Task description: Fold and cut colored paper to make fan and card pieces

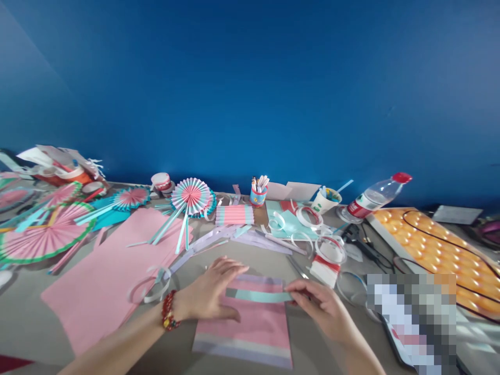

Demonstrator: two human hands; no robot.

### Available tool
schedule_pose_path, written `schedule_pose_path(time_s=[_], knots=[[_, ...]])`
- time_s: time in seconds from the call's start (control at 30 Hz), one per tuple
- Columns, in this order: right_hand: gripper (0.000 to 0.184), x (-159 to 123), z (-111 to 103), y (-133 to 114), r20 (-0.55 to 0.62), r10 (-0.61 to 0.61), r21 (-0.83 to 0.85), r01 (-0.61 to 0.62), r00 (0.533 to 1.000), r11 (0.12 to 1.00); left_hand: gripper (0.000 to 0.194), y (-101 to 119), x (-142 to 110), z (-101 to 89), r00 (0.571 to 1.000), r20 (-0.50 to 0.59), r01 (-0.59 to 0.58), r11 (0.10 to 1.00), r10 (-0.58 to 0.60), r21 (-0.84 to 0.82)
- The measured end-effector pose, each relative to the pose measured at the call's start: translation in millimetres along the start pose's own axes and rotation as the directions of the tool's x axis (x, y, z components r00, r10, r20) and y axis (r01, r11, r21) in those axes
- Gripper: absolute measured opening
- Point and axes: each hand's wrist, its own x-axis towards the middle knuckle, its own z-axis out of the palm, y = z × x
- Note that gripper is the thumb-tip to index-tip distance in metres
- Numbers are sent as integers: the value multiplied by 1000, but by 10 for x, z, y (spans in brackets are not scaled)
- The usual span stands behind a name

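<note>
Taking the striped sheet [253,325] as ref (pink, w/ lilac bands at far & near ends): well L of it, lg pink paper fan [39,242] w/ green edging. Nearer, but still L of it, plain pink paper [105,271], lying flat. Behind it & a bit L, pleated rosette [191,191], pink/white/aqua. L hand [213,294], w/ red bead bracelet [169,311] at wrist, is palm-down over sheet's L side, fingers extended, gripping nothing; can't tell how hard it presses. Behind sheet, pleated pink/aqua piece [234,214], then pen cup [258,197] farther back. Mint strip [263,296] runs crosswise over sheet's far part, L end by L hand, R end just past sheet's R edge (can't tell if it touches all along). R hand [322,307], beside that edge, pinches strip's R end btwn thumb & fingers. Behind sheet to R, paper cup [324,203], then red-capped bottle [369,200]. Well R of sheet, orange panel [433,242] w/ dark cable [427,227] across it.
</note>
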Motion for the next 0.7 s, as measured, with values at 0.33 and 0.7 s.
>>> schedule_pose_path(time_s=[0.33, 0.7], knots=[[33, -6, -103, 101, -202, 84, 150, -54, 976, 987, 48, -193, -143, -60, 973, -126, 219, 954, -196, 207], [30, 4, -49, 70, -178, 70, 163, -41, 982, 986, 32, 2, -117, -303, 942, -217, 218, 959, -255, -180]])
